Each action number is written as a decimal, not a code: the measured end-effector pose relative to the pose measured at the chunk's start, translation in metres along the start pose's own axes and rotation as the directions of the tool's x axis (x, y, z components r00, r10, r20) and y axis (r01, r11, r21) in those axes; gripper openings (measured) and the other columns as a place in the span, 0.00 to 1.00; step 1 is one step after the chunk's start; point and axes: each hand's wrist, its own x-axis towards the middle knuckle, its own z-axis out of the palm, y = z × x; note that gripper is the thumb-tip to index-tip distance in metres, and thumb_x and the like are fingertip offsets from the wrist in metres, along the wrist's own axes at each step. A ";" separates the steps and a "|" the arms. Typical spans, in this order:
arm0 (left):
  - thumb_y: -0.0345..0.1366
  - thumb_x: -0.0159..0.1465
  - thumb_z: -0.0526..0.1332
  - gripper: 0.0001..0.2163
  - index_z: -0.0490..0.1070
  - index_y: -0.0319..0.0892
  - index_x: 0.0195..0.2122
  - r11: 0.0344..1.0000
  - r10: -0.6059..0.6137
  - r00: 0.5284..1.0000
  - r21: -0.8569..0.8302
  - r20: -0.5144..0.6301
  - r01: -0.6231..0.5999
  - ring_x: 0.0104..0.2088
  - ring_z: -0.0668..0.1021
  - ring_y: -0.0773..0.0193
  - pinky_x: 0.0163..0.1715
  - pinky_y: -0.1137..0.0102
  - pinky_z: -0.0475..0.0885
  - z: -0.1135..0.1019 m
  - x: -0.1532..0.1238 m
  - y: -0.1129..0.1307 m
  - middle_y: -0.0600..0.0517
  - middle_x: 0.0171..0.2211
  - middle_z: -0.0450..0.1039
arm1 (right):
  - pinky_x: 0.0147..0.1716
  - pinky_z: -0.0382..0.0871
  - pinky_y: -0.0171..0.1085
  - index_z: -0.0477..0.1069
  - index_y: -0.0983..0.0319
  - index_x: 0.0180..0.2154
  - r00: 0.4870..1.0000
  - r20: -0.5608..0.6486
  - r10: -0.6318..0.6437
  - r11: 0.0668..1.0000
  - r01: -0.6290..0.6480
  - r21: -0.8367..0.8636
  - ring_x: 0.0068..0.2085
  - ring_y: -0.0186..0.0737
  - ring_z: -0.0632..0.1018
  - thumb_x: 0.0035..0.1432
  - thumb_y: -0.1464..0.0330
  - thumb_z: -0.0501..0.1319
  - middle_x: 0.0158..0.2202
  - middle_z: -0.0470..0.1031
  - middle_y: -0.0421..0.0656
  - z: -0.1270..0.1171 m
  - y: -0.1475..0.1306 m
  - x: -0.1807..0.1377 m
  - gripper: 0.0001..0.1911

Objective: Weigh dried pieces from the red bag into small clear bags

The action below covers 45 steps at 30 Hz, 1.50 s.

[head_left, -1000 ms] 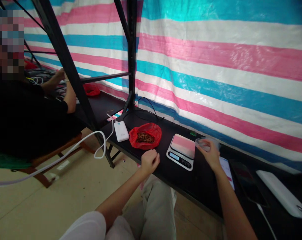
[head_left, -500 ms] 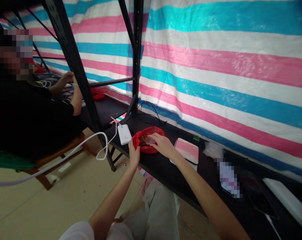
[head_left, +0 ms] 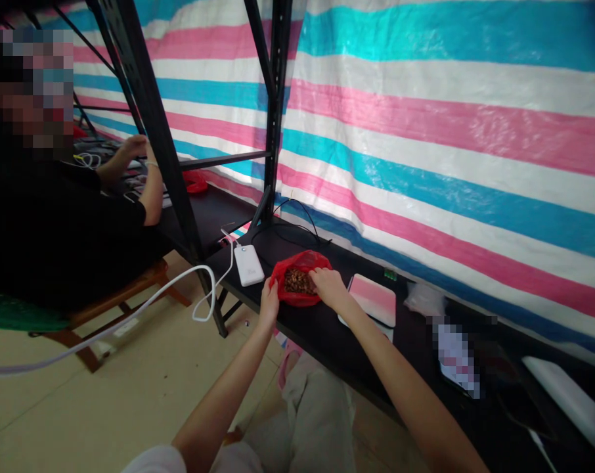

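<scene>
A red plastic bag (head_left: 303,301) lies open on the black tabletop, with many small brown pieces (head_left: 300,281) inside it. They look like nuts or beans, too small to name surely. My left hand (head_left: 269,301) grips the bag's left rim, thumb up along the edge. At the right side of the opening, my right hand (head_left: 330,288) has its fingers curled at the bag's edge, close to the brown pieces. Its fingertips are partly hidden.
Left of the bag sits a white power bank (head_left: 249,265) with a white cable (head_left: 199,268). A pink-and-white case (head_left: 373,301), a clear plastic bag (head_left: 425,300) and a phone (head_left: 458,361) lie to the right. Black metal posts (head_left: 272,125) stand behind; another person (head_left: 56,197) sits at left.
My right hand has shifted from over the bag's middle to its right side, uncovering more brown pieces. The translucent pinkish thing at its fingers no longer shows. The left hand keeps its grip.
</scene>
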 end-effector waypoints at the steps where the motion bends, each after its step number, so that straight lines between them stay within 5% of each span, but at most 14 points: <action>1: 0.43 0.56 0.59 0.14 0.71 0.39 0.38 1.000 -0.013 1.000 -0.021 -0.002 0.013 0.42 0.75 0.60 0.43 0.67 0.70 0.001 0.001 0.000 0.47 0.39 0.74 | 0.36 0.66 0.37 0.70 0.65 0.42 1.000 -0.006 0.000 1.000 0.000 0.014 0.43 0.46 0.76 0.54 0.72 0.59 0.41 0.75 0.51 0.002 0.001 0.001 0.12; 10: 0.38 0.50 0.61 0.13 0.72 0.38 0.35 0.986 -0.029 0.997 -0.163 0.068 0.039 0.36 0.76 0.63 0.37 0.71 0.69 0.016 -0.005 0.018 0.50 0.34 0.75 | 0.42 0.63 0.38 0.70 0.58 0.45 0.991 -0.111 0.075 0.968 -0.045 0.247 0.45 0.43 0.76 0.50 0.66 0.64 0.42 0.77 0.44 0.022 0.000 0.007 0.18; 17: 0.34 0.47 0.59 0.12 0.72 0.38 0.33 0.981 -0.036 0.996 -0.192 -0.081 0.020 0.33 0.75 0.65 0.36 0.71 0.69 0.008 -0.001 0.017 0.52 0.32 0.74 | 0.42 0.64 0.41 0.71 0.56 0.40 0.970 -0.154 0.187 0.842 -0.078 0.533 0.39 0.40 0.78 0.47 0.65 0.66 0.37 0.79 0.38 0.037 0.006 0.004 0.16; 22: 0.33 0.49 0.58 0.13 0.71 0.39 0.36 0.997 -0.039 0.997 -0.066 -0.059 0.035 0.37 0.76 0.61 0.41 0.67 0.69 -0.006 -0.003 0.018 0.51 0.35 0.75 | 0.38 0.69 0.36 0.70 0.56 0.38 0.973 -0.129 0.193 0.659 -0.031 0.751 0.36 0.36 0.78 0.44 0.66 0.66 0.36 0.78 0.36 0.049 0.017 0.001 0.16; 26: 0.34 0.53 0.57 0.12 0.69 0.42 0.39 0.966 0.184 0.983 0.186 -0.020 -0.177 0.43 0.73 0.59 0.48 0.62 0.66 -0.013 -0.012 0.019 0.49 0.40 0.72 | 0.42 0.69 0.38 0.70 0.55 0.38 0.960 -0.157 0.230 0.598 -0.012 0.801 0.38 0.37 0.78 0.43 0.64 0.66 0.36 0.78 0.36 0.048 0.023 -0.003 0.17; 29: 0.34 0.58 0.56 0.15 0.65 0.43 0.47 0.795 0.448 0.893 0.438 0.042 -0.419 0.51 0.68 0.57 0.54 0.57 0.61 -0.012 -0.027 0.029 0.46 0.48 0.66 | 0.44 0.68 0.39 0.70 0.55 0.41 0.939 -0.211 0.272 0.567 0.021 0.824 0.41 0.39 0.77 0.45 0.63 0.65 0.38 0.78 0.38 0.043 0.034 -0.011 0.18; 32: 0.34 0.59 0.57 0.20 0.60 0.42 0.53 0.497 0.641 0.736 0.614 0.217 -0.613 0.58 0.59 0.53 0.57 0.53 0.55 -0.002 -0.045 0.044 0.42 0.57 0.55 | 0.44 0.68 0.40 0.69 0.57 0.43 0.900 -0.279 0.334 0.563 0.047 0.825 0.42 0.40 0.76 0.47 0.61 0.63 0.40 0.77 0.41 0.041 0.057 -0.029 0.19; 37: 0.29 0.58 0.58 0.19 0.64 0.44 0.52 0.121 0.690 0.446 0.517 0.570 -0.847 0.59 0.59 0.51 0.57 0.53 0.57 0.031 -0.067 0.041 0.43 0.58 0.55 | 0.47 0.64 0.46 0.72 0.57 0.41 0.753 -0.330 0.569 0.649 -0.165 0.742 0.45 0.46 0.74 0.45 0.58 0.62 0.44 0.75 0.44 0.063 0.112 -0.075 0.19; 41: 0.27 0.59 0.56 0.15 0.67 0.43 0.47 0.093 0.616 0.275 0.278 0.738 -0.956 0.55 0.65 0.57 0.53 0.59 0.64 0.067 -0.074 0.015 0.44 0.52 0.62 | 0.46 0.64 0.47 0.71 0.59 0.41 0.690 -0.292 0.663 0.605 -0.263 0.752 0.44 0.48 0.74 0.45 0.58 0.61 0.44 0.75 0.46 0.089 0.140 -0.114 0.20; 45: 0.27 0.60 0.55 0.08 0.70 0.42 0.39 0.209 0.585 0.251 0.157 0.771 -0.965 0.48 0.69 0.60 0.47 0.63 0.69 0.100 -0.067 -0.005 0.46 0.46 0.68 | 0.47 0.63 0.48 0.71 0.59 0.41 0.620 -0.260 0.740 0.549 -0.335 0.766 0.45 0.48 0.74 0.45 0.57 0.61 0.44 0.75 0.46 0.101 0.144 -0.137 0.21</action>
